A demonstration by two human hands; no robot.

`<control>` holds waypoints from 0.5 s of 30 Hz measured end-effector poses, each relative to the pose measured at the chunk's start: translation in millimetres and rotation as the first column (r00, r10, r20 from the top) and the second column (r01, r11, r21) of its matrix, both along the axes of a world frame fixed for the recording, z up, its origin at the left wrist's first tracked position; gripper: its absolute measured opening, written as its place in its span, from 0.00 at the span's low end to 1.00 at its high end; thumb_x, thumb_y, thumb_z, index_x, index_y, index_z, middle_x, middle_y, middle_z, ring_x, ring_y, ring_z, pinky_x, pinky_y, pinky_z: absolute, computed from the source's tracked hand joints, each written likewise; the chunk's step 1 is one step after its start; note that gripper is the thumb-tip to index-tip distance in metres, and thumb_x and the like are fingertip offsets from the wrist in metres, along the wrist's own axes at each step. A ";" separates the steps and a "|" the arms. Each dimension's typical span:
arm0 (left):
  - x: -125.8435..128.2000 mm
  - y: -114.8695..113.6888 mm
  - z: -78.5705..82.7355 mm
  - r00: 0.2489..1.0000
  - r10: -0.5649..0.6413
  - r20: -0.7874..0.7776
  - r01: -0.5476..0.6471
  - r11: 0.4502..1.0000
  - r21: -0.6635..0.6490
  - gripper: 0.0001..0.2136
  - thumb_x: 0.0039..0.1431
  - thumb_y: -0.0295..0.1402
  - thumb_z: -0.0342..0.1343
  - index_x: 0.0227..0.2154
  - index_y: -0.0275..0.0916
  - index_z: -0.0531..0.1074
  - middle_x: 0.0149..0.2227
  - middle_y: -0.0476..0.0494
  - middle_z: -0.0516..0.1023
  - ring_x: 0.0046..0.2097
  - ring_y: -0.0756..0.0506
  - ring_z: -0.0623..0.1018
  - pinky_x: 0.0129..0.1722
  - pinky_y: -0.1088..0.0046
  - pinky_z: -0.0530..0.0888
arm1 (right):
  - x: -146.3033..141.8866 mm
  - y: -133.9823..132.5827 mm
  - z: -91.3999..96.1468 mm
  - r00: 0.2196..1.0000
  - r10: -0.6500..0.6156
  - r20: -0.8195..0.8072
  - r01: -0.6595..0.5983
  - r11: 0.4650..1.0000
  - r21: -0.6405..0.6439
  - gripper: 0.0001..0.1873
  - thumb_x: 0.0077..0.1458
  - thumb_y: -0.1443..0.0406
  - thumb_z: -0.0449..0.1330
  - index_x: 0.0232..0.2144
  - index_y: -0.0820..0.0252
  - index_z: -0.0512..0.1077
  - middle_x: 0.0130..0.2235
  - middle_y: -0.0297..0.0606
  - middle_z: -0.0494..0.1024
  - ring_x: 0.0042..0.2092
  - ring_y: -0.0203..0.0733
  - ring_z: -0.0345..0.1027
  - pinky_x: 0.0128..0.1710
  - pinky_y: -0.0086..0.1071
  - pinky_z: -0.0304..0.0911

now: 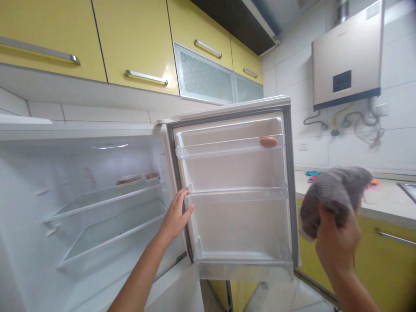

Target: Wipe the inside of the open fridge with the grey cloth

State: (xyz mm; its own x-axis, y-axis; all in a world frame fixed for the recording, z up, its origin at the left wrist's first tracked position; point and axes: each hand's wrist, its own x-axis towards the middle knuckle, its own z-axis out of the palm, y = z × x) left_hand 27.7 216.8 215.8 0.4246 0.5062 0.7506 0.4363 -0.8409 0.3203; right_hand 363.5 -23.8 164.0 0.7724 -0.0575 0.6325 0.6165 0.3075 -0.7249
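Observation:
My left hand (177,214) grips the inner edge of the open fridge door (237,225), fingers curled round the grey seal beside the middle door shelf (237,195). My right hand (338,242) is raised at the right, closed on a bunched grey cloth (334,193) that hangs over my fingers. A single brown egg (268,141) lies at the right end of the top door shelf. The fridge interior (81,195) at the left shows two glass shelves (107,197), with some food at the back of the upper one.
Yellow wall cabinets (133,43) with metal handles run overhead. A beige water heater (346,60) hangs on the tiled wall at the right, hoses below it. A pale countertop (383,201) with small colourful items sits behind my right hand, yellow cupboards (386,260) under it.

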 end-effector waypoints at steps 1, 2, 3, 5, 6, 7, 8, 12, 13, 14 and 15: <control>0.0 -0.3 -0.5 1.000 -0.003 0.004 0.003 1.000 -0.006 0.20 0.64 0.41 0.50 0.56 0.41 0.63 0.65 0.33 0.67 0.67 0.39 0.66 0.69 0.48 0.60 | 2.4 9.2 12.2 0.981 -0.088 0.170 0.097 0.994 -0.046 0.24 0.60 0.52 0.55 0.53 0.57 0.72 0.60 0.49 0.73 0.62 0.57 0.64 0.61 0.52 0.61; 0.0 -0.8 -0.9 1.000 -0.008 0.009 0.008 1.000 -0.013 0.20 0.64 0.41 0.50 0.56 0.41 0.63 0.65 0.33 0.66 0.68 0.39 0.66 0.70 0.47 0.59 | 2.4 19.4 23.7 0.933 -0.121 0.338 0.164 0.981 -0.100 0.21 0.61 0.54 0.55 0.51 0.58 0.73 0.59 0.49 0.74 0.62 0.56 0.65 0.62 0.52 0.59; 0.0 -1.3 -1.3 1.000 -0.015 0.014 0.016 1.000 -0.020 0.20 0.63 0.40 0.51 0.56 0.41 0.64 0.65 0.33 0.66 0.68 0.39 0.65 0.70 0.47 0.59 | -0.3 29.9 34.4 0.869 -0.112 0.482 0.220 0.960 -0.174 0.19 0.62 0.56 0.54 0.49 0.58 0.73 0.58 0.49 0.75 0.61 0.56 0.66 0.63 0.51 0.57; 0.2 -2.4 -1.9 0.999 -0.035 0.030 0.036 0.999 -0.035 0.19 0.63 0.39 0.51 0.55 0.42 0.64 0.66 0.34 0.66 0.68 0.39 0.65 0.70 0.47 0.59 | -14.2 49.5 53.4 0.749 -0.019 0.663 0.332 0.876 -0.350 0.16 0.62 0.60 0.53 0.47 0.58 0.73 0.53 0.48 0.79 0.57 0.53 0.70 0.63 0.51 0.56; 0.5 -2.8 -2.1 0.998 -0.044 0.041 0.046 0.998 -0.044 0.19 0.62 0.39 0.52 0.55 0.42 0.64 0.66 0.34 0.66 0.68 0.39 0.65 0.69 0.47 0.60 | -25.0 58.2 62.2 0.711 0.041 0.701 0.384 0.813 -0.437 0.14 0.62 0.61 0.53 0.45 0.59 0.73 0.50 0.47 0.81 0.54 0.52 0.72 0.62 0.50 0.56; 0.9 -3.2 -2.2 0.997 -0.052 0.052 0.055 0.997 -0.054 0.19 0.62 0.38 0.52 0.56 0.42 0.64 0.66 0.34 0.66 0.68 0.39 0.65 0.69 0.47 0.60 | -37.9 66.4 71.0 0.695 0.100 0.712 0.421 0.746 -0.516 0.12 0.62 0.62 0.53 0.43 0.59 0.73 0.46 0.47 0.82 0.51 0.51 0.73 0.61 0.48 0.56; 1.5 -3.4 -2.3 0.996 -0.059 0.060 0.063 0.996 -0.066 0.20 0.61 0.37 0.53 0.56 0.43 0.64 0.66 0.35 0.65 0.68 0.39 0.65 0.69 0.48 0.61 | -52.3 74.3 80.1 0.692 0.168 0.702 0.433 0.682 -0.590 0.11 0.62 0.62 0.52 0.41 0.59 0.73 0.43 0.47 0.82 0.48 0.50 0.74 0.58 0.46 0.59; 5.4 -3.1 -3.5 0.993 -0.095 0.077 0.101 0.991 -0.083 0.24 0.59 0.33 0.54 0.59 0.44 0.63 0.68 0.36 0.63 0.70 0.40 0.63 0.70 0.49 0.60 | -115.4 112.4 119.2 0.713 0.460 0.529 0.327 0.448 -0.832 0.18 0.65 0.60 0.46 0.44 0.61 0.72 0.46 0.53 0.81 0.47 0.52 0.76 0.46 0.40 0.64; 6.4 -2.2 -4.3 0.992 -0.104 0.076 0.110 0.991 -0.078 0.25 0.59 0.32 0.54 0.60 0.43 0.62 0.69 0.36 0.62 0.70 0.40 0.62 0.70 0.48 0.58 | -130.4 124.1 128.4 0.701 0.546 0.459 0.288 0.372 -0.883 0.20 0.65 0.59 0.45 0.48 0.62 0.72 0.48 0.55 0.81 0.48 0.54 0.76 0.44 0.40 0.65; 7.1 -0.8 -5.6 0.991 -0.108 0.075 0.114 0.990 -0.080 0.27 0.58 0.32 0.54 0.61 0.42 0.61 0.69 0.35 0.62 0.70 0.40 0.62 0.71 0.48 0.57 | -144.2 135.9 136.8 0.683 0.589 0.431 0.272 0.344 -0.899 0.21 0.65 0.59 0.45 0.49 0.61 0.73 0.48 0.54 0.81 0.48 0.54 0.77 0.43 0.40 0.65; 7.5 1.0 -7.1 0.992 -0.102 0.077 0.109 0.990 -0.093 0.28 0.57 0.31 0.54 0.62 0.41 0.60 0.68 0.34 0.63 0.69 0.39 0.63 0.70 0.48 0.58 | -156.5 147.3 144.1 0.665 0.624 0.411 0.260 0.322 -0.910 0.22 0.64 0.58 0.45 0.49 0.60 0.74 0.49 0.53 0.81 0.48 0.54 0.77 0.43 0.39 0.65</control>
State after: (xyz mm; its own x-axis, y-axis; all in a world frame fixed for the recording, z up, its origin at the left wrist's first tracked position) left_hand 35.3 217.9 208.6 0.4262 0.5332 0.7308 0.3193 -0.8445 0.4299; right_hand 207.0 123.5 308.1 0.0555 0.9137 0.4025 0.9974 -0.0322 -0.0644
